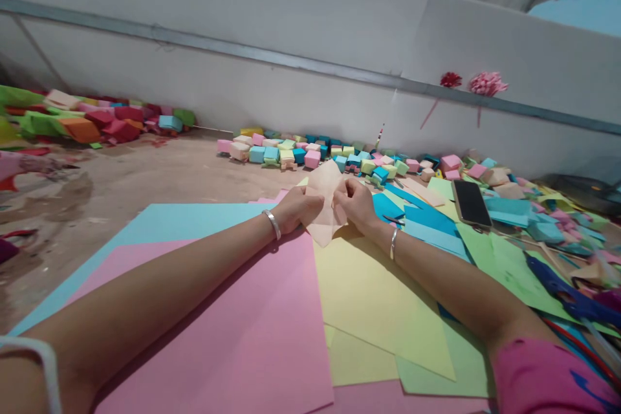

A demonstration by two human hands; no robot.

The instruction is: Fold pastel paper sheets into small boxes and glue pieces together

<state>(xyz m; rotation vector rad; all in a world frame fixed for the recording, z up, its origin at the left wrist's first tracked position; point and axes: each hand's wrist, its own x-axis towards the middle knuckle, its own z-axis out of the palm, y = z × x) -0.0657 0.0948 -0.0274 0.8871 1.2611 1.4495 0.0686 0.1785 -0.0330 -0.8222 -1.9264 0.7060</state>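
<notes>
Both my hands meet over a peach-coloured sheet of paper (pixel 326 197), partly folded, held just above the large sheets on the floor. My left hand (pixel 301 207) is closed on its left edge, and a silver bangle sits on that wrist. My right hand (pixel 356 202) pinches the paper's right side, also with a bangle on the wrist. Under my forearms lie a big pink sheet (pixel 233 330), a yellow sheet (pixel 373 291) and a light blue sheet (pixel 189 217).
A row of small folded paper cubes (pixel 310 152) in many colours lines the wall ahead. Another pile of folded paper (pixel 97 119) lies at the far left. A black phone (pixel 470 202) rests on green and blue sheets to the right, with blue-handled scissors (pixel 567 291) nearer.
</notes>
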